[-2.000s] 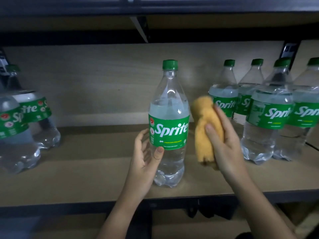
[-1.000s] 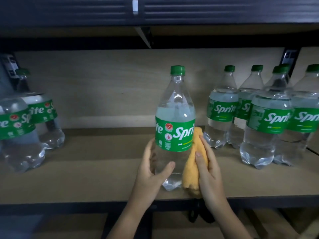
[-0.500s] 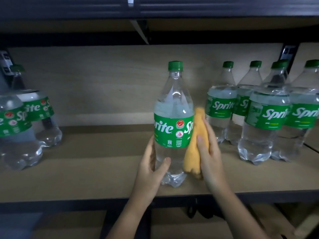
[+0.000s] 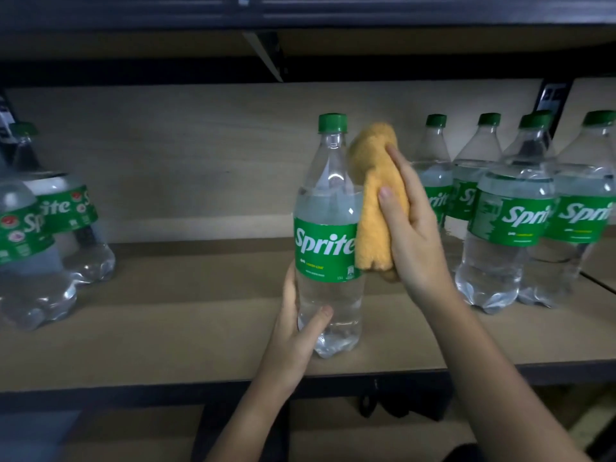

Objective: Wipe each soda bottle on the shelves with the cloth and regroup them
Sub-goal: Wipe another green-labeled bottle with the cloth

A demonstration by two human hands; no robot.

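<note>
One bottle in work: we are handling the clear plastic Sprite bottle with the green cap and green label (image 4: 328,235), which is standing upright near the front edge of the light brown wooden shelf (image 4: 186,325), apart from both groups.
Left hand: our left hand (image 4: 298,331) is gripping the bottle low down, fingers curling behind it and thumb lying across the front.
Right hand: our right hand (image 4: 411,228) is holding the folded orange-yellow cloth (image 4: 375,201), thumb and fingers closing on it, and pressing it against the bottle's right side from shoulder to label.
Step in hand: we are judging this as the wipe of this bottle, with the cloth high on the body.
Next move: we are expecting to need the left hand steadying or turning the bottle so the cloth reaches the remaining faces, then setting it with a group.
Neighbours: four similar Sprite bottles (image 4: 510,225) are standing grouped at the right; two more Sprite bottles (image 4: 40,235) are standing at the left.
</note>
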